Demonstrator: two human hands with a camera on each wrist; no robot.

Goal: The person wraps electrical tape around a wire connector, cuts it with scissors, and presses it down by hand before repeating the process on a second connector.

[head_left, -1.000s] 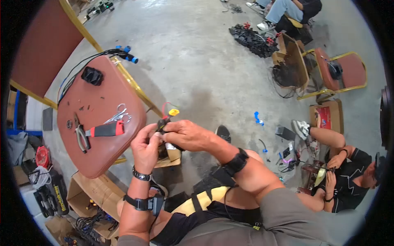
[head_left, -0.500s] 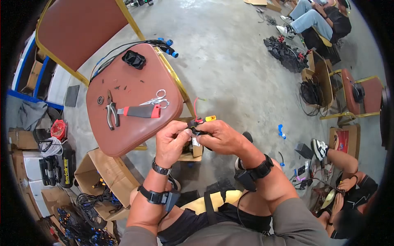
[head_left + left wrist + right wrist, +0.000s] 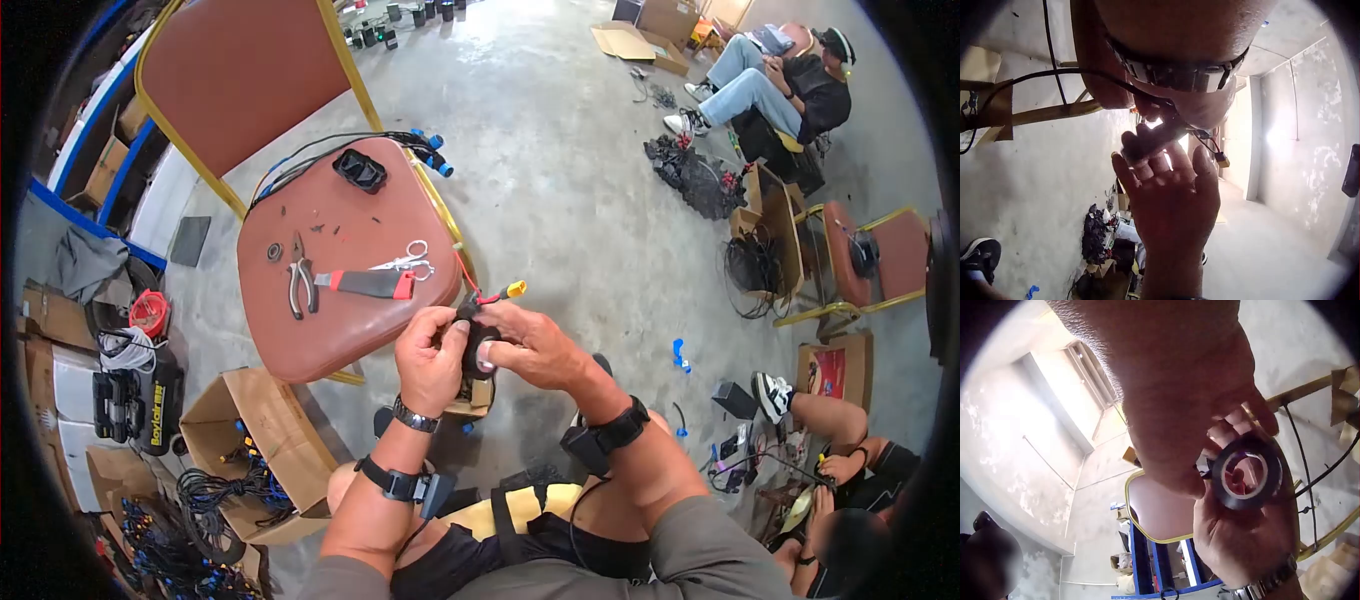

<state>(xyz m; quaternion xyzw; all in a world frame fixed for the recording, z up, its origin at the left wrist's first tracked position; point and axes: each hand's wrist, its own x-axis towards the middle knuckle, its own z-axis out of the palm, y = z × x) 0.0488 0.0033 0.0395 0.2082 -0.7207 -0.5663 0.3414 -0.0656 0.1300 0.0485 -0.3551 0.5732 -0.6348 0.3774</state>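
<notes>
Near the chair seat, pinched in the left hand: a black cable joint with yellow connector. Gripped in the right hand, just beside: a black electrical tape roll. Probably light; likely bendy along the thin red wire, tacky on the tape's underside. Best held by the thicker joint.
</notes>
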